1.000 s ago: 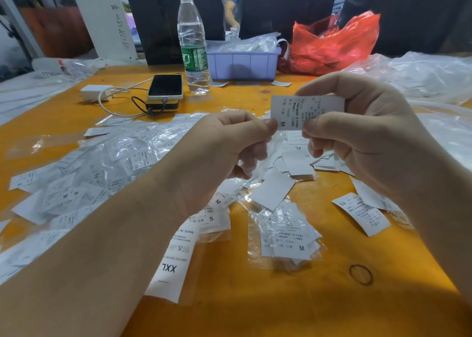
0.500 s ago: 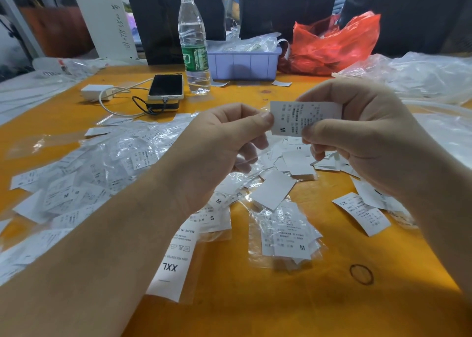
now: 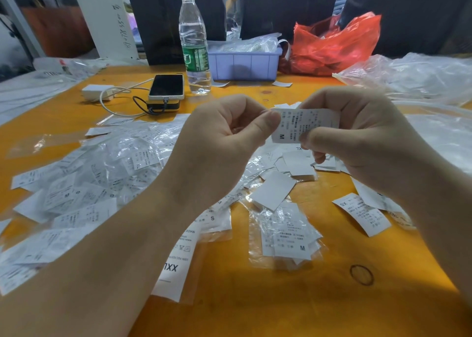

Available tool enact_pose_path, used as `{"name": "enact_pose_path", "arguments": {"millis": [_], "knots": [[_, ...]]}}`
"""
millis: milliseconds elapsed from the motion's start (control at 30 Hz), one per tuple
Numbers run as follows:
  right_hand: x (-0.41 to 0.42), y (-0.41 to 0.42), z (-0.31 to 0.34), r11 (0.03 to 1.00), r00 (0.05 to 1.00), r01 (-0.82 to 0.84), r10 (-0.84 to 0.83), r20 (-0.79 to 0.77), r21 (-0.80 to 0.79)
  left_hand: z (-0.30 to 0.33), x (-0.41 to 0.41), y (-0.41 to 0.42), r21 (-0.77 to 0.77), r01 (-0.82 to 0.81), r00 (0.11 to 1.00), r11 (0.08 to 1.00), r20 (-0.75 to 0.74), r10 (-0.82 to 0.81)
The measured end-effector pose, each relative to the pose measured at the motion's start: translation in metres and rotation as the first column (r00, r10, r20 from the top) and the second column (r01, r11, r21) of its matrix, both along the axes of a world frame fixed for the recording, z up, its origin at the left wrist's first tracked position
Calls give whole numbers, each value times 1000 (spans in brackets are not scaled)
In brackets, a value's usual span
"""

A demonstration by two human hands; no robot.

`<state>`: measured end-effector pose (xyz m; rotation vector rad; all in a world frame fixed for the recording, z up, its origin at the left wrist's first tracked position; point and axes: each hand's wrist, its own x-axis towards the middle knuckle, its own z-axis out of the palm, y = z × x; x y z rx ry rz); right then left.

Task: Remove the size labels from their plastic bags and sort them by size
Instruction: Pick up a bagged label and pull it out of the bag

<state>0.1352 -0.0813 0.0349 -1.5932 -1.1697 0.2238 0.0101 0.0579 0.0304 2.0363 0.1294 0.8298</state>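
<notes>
Centrally, above the middle of the orange desk (image 3: pixel 255 311), I see both hands raised with one white size label (image 3: pixel 293 126) held between them; it is printed with small text and a bold M at its lower left. My view shows the left hand (image 3: pixel 224 142) with fingers curled, its thumb and forefinger pinching the label's left edge. The right hand (image 3: pixel 362 137) also has curled fingers and pinches the label's right part between thumb and forefinger. Below the hands, near the desk's front edge, lies a clear bag of M labels (image 3: pixel 288 237), with a blank-side-up label (image 3: pixel 273 189) just behind it. An XXL label in its bag (image 3: pixel 176 260) lies beside the left forearm, partly under it, and an S label (image 3: pixel 214 219) sits just behind that. An XS label (image 3: pixel 362 212) lies toward the desk's right edge, beside the right wrist. A loose stack of labels (image 3: pixel 298 163) rests under the raised hands. Across the desk's left half spreads a heap of bagged labels (image 3: pixel 89 183). Toward the far edge stand a water bottle (image 3: pixel 194 45), a phone on a power bank (image 3: pixel 166 87) with a white charger (image 3: pixel 97 92) and cable, a lilac bin (image 3: pixel 245 63) and a red plastic bag (image 3: pixel 332 45). Clear plastic sheeting (image 3: pixel 413 76) fills the far right corner. A dark rubber band (image 3: pixel 361 275) lies near the front right.
</notes>
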Motion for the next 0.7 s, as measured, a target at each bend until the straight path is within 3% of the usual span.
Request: {"name": "enact_pose_path", "arguments": {"millis": [333, 600, 700], "knots": [[-1, 0, 0, 996, 996, -84, 84, 36, -4, 0, -1, -1, 60, 72, 996, 996, -58, -69], [6, -2, 0, 998, 998, -43, 44, -38, 37, 0, 2, 8, -208, 83, 989, 975, -100, -106], [1, 0, -3, 998, 1000, -29, 29, -11, 50, -1, 3, 7, -242, 86, 983, 967, -140, -123]]}}
